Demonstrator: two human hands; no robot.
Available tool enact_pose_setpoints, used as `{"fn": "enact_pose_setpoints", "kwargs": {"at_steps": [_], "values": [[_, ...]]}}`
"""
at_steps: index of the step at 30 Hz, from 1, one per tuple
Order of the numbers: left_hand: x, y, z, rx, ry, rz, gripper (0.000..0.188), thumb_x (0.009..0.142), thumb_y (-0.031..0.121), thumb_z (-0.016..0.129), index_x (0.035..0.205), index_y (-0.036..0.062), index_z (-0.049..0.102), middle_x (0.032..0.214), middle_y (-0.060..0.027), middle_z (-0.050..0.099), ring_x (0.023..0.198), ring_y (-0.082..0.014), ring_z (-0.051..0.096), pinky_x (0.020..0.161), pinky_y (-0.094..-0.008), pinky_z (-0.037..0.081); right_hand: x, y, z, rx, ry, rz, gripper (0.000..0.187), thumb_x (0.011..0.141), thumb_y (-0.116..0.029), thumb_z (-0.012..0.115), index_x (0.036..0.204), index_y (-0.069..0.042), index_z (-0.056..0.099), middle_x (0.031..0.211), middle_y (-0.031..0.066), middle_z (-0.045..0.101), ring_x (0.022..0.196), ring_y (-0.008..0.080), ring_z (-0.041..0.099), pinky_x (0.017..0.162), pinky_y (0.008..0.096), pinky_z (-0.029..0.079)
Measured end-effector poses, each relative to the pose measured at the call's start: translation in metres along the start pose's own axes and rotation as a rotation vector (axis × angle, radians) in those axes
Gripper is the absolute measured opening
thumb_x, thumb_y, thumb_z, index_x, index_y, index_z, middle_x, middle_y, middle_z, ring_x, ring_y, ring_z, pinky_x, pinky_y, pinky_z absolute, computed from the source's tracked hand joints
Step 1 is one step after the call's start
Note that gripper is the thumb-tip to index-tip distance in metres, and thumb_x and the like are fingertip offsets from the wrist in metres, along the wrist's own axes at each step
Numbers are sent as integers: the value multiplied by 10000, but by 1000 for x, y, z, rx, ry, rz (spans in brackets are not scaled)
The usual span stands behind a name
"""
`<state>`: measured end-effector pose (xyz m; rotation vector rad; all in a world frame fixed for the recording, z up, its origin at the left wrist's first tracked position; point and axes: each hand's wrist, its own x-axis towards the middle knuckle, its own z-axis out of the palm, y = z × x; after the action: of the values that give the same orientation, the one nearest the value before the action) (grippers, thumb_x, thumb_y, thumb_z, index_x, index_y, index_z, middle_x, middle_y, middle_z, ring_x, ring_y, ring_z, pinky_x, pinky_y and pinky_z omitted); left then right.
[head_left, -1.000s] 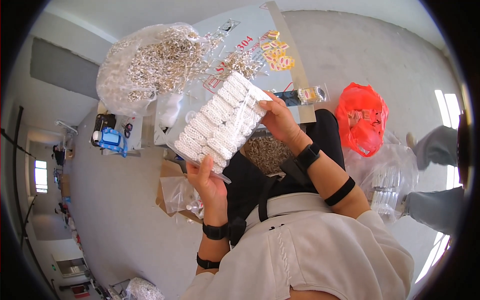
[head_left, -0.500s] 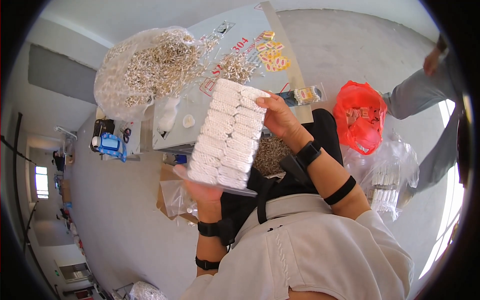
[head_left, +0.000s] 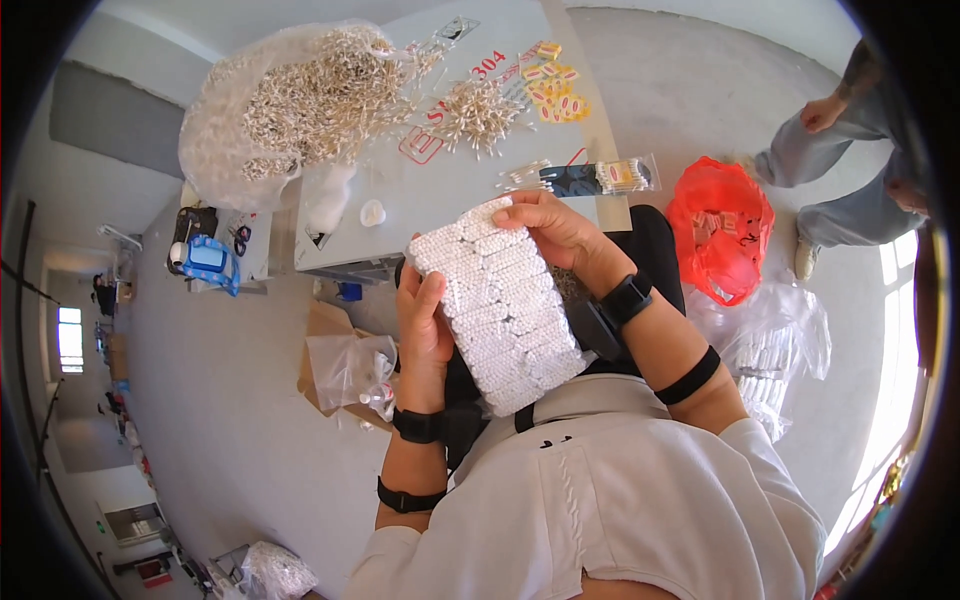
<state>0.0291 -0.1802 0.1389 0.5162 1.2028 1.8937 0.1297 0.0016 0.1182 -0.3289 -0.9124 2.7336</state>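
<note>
Holding swab pack (head_left: 505, 315) over legs (head_left: 655, 245), pinched at far right corner by right hand (head_left: 558, 230), gripped at left edge by left hand (head_left: 425, 335); slanting lengthwise between both, from far left toward near right.

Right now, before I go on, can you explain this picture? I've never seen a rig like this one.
There is no machine: these are a person's bare left hand and right hand. A wide fisheye camera on the person's head looks down, so straight edges bend; picture left is the person's left. Both hands hold a block of cotton swabs, tips showing. On the grey table lie a clear bag of swabs, a loose pile of swabs, yellow cards and a small pack. A red bag sits right of the table; the legs near it are another person's.
</note>
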Motion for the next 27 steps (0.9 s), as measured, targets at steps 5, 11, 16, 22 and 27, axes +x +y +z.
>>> {"fn": "enact_pose_setpoints", "kwargs": {"at_steps": [5,11,16,22,27], "values": [[-5,-5,-6,-54,118,2,545,791,213,666,1225,-37,449,1145,-132,558,1018,-209,557,896,-334,443,-9,8,10,57,-34,102,571,738,-172,762,1198,39,498,1092,115,605,1001,199,584,928,336,439],[-9,-7,-6,-121,175,33,476,793,191,638,1182,-30,475,1112,-137,570,985,-220,569,876,-346,457,-22,20,5,-44,-111,31,846,719,-107,755,1403,-16,266,1165,140,554,1054,213,554,977,354,400],[-10,-10,-6,-177,197,16,451,815,215,601,1177,-26,481,1131,-139,563,1008,-235,561,897,-360,444,-19,28,3,-68,-86,26,854,694,-24,739,1403,-17,263,1143,158,561,1050,221,561,960,350,418],[-9,-20,-17,-183,243,-15,428,825,228,586,1166,-15,495,1128,-130,566,1010,-232,557,898,-360,438,-22,28,10,-32,-58,24,805,690,3,709,1382,-17,297,1109,154,582,1006,219,588,924,344,448],[-9,-25,-17,-190,276,0,386,828,227,583,1129,-1,507,1098,-120,573,993,-221,560,885,-356,443,-22,33,9,-134,-4,12,689,757,-45,628,1373,-9,322,1164,136,555,1060,206,555,945,321,430]]}}
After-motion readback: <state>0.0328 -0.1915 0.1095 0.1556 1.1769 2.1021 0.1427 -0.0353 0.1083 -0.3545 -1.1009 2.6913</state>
